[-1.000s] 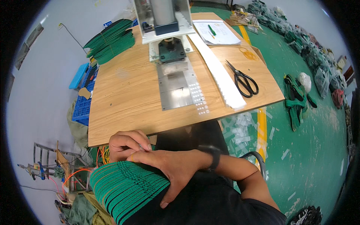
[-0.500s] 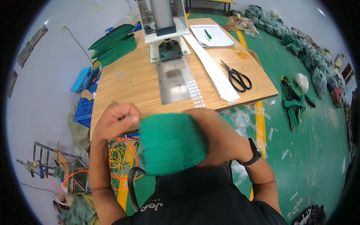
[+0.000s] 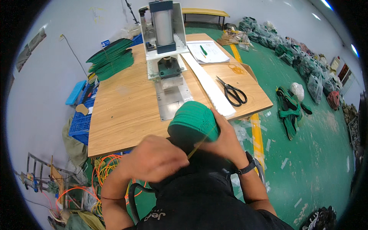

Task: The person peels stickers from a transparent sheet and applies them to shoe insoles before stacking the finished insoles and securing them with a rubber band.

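Observation:
A thick stack of green insoles [image 3: 193,119] is tilted above the table's front edge, with dark sole faces toward me. My right hand [image 3: 227,143] grips its right side, and a black watch is on that wrist. My left hand [image 3: 155,159], somewhat blurred, is closed in a pinch just below and left of the stack. From its fingertips a thin yellow rubber band [image 3: 196,147] stretches up and across toward the stack's right side.
On the wooden table [image 3: 122,103] stand a pneumatic press [image 3: 165,38], black-handled scissors [image 3: 233,94], white strips [image 3: 209,82], a notepad [image 3: 214,53], loose rubber bands [image 3: 237,69] and more green insoles [image 3: 111,59]. A blue crate [image 3: 81,124] sits at left.
The insole stack has moved right and tipped, showing its dark face. My left hand has come inward and down from its left side, and the stretched rubber band now shows.

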`<action>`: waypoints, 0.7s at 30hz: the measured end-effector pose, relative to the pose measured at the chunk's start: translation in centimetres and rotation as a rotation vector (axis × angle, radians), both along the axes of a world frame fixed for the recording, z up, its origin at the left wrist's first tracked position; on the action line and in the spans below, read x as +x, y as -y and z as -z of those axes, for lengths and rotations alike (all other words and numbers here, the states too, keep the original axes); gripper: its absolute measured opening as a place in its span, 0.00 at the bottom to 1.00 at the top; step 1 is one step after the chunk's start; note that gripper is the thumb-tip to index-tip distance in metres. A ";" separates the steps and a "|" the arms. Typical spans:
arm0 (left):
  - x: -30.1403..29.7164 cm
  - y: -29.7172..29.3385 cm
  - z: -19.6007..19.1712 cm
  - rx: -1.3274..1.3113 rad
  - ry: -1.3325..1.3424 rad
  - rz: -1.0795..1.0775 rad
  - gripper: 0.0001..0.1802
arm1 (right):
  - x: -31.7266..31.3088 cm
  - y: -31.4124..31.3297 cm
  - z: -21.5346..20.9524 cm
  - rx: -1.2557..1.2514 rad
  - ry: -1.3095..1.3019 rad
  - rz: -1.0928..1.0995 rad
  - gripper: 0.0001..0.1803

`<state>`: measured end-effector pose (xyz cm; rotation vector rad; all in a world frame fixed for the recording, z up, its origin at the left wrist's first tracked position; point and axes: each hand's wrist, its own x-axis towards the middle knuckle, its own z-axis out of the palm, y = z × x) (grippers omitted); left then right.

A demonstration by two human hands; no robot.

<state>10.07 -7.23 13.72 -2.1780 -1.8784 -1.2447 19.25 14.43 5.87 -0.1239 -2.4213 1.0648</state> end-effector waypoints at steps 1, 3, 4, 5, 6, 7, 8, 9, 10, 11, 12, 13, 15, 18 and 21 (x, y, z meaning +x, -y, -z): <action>0.3 -0.6 -0.2 0.021 -0.067 0.070 0.03 | -0.3 -0.3 0.3 -0.027 -0.003 0.031 0.57; 0.3 -1.6 0.4 0.016 -0.038 0.063 0.05 | 0.0 -1.0 0.1 -0.098 -0.056 0.080 0.57; -0.2 -1.7 1.1 0.015 -0.042 0.050 0.06 | 0.0 -1.0 -0.6 -0.152 -0.114 0.078 0.57; -0.7 -1.9 1.9 0.011 -0.044 0.036 0.07 | 0.1 -0.9 -1.3 -0.209 -0.169 0.076 0.57; -1.0 -2.1 3.1 -0.068 0.000 0.008 0.09 | 0.2 -0.9 -2.2 -0.354 -0.164 0.073 0.58; -1.2 -2.2 4.8 -0.143 0.048 -0.018 0.11 | 0.2 -0.6 -3.6 -0.517 -0.222 0.032 0.59; -1.4 -2.7 6.2 -0.211 0.092 -0.033 0.13 | 0.1 -0.8 -3.9 -0.625 -0.290 -0.006 0.59; -1.7 -3.1 7.3 -0.148 0.085 -0.076 0.16 | -0.1 -1.0 -4.0 -0.734 -0.359 -0.044 0.60; -2.1 -4.0 7.7 -0.086 0.071 -0.108 0.18 | -0.2 -1.3 -3.8 -0.729 -0.350 -0.032 0.60; -2.4 -4.9 7.6 -0.024 0.058 -0.139 0.21 | -0.2 -1.7 -3.5 -0.722 -0.341 -0.020 0.59; -2.6 -5.8 7.1 0.119 0.152 -0.185 0.33 | -0.4 -2.3 -3.0 -0.690 -0.307 -0.020 0.60; -2.3 -6.8 6.6 0.080 0.290 -0.228 0.44 | -0.5 -2.3 -3.1 -0.643 -0.296 -0.001 0.59; -2.4 -9.1 7.0 -0.019 0.618 -0.206 0.56 | -1.5 -2.8 -2.9 -0.431 -0.402 0.056 0.59; -1.9 -11.7 7.9 -0.016 1.121 -0.141 0.59 | -3.9 -5.1 -3.7 -0.188 -0.918 0.209 0.46; -1.5 -13.5 9.0 0.257 1.274 -0.085 0.57 | -3.0 -7.4 -1.5 -0.360 -0.941 -0.095 0.34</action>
